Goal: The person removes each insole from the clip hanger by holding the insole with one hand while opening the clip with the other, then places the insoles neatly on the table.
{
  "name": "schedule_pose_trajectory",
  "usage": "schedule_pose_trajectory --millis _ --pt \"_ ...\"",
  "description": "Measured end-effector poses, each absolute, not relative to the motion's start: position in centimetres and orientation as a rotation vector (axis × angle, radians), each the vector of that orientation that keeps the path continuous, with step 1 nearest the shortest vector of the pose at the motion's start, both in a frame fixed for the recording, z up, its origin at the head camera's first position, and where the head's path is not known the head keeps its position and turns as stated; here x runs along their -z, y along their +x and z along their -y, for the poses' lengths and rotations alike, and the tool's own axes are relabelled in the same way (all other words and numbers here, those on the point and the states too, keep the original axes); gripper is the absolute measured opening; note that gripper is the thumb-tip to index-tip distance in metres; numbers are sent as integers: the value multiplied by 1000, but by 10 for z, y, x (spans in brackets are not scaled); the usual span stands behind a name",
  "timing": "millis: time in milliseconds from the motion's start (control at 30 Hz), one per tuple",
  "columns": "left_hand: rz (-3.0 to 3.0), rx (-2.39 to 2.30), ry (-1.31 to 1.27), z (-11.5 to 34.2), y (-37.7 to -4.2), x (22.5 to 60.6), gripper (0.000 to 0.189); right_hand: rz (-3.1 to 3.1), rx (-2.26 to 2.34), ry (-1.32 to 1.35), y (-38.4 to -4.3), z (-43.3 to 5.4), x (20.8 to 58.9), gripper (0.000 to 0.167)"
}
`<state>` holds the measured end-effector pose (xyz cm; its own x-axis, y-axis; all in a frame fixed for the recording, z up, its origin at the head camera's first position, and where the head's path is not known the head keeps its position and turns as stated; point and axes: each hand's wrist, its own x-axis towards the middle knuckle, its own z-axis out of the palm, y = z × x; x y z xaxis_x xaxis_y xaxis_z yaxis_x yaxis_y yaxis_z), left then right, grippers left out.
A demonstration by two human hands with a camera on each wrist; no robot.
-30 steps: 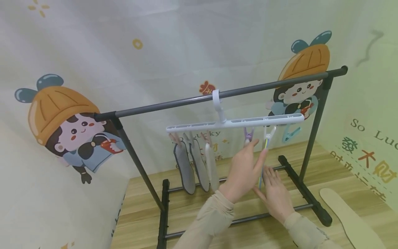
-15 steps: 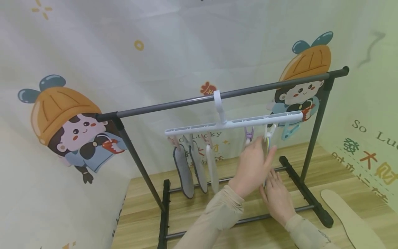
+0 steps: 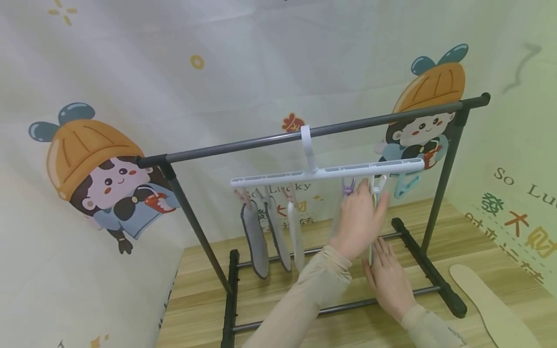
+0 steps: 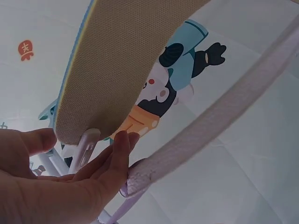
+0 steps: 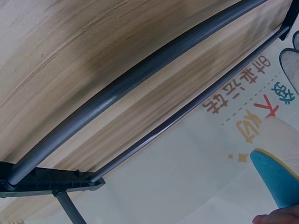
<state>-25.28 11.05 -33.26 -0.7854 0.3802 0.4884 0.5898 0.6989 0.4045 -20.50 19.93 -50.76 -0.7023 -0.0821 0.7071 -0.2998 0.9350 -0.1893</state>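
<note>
A white plastic clip [image 3: 380, 184] hangs from the pale blue hanger bar [image 3: 278, 181] and bites the end of an insole [image 4: 110, 60]. That insole has beige mesh on one face and teal [image 5: 278, 179] on the other. My left hand [image 3: 358, 220] is around its clipped end, thumb on one side and fairly straight fingers on the other, near the clip. Next to these fingers a fuzzy whitish insole [image 4: 201, 121] hangs from a purple clip [image 3: 349, 186]. Lower down, my right hand [image 3: 391, 280] has straight fingers beside the teal insole's lower end.
The hanger hooks over a dark metal rack [image 3: 243, 146] with lower crossbars. Two grey insoles [image 3: 255, 241] and a white one [image 3: 296, 237] hang from clips on the left. A turquoise clip [image 3: 406, 186] hangs at the right. A loose cream insole [image 3: 483, 299] lies on the wooden surface.
My left hand has moved right and slightly up, closer to the white clip. My right hand has shifted slightly right, still at the lower part of the insole.
</note>
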Motion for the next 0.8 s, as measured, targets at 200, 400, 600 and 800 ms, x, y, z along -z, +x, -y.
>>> schedule_pose_trajectory --millis 200,400,600,800 --pt "2582 692 -707 -113 -253 335 52 2309 -369 292 -203 -199 510 48" --pt "2572 623 -723 -111 -254 337 57 2297 -377 300 -199 -200 512 50" --pt "2538 593 -728 -112 -253 335 62 2292 -375 295 -196 -199 513 51" --pt "2561 535 -708 -114 -251 337 57 2286 -383 286 -192 -198 515 50"
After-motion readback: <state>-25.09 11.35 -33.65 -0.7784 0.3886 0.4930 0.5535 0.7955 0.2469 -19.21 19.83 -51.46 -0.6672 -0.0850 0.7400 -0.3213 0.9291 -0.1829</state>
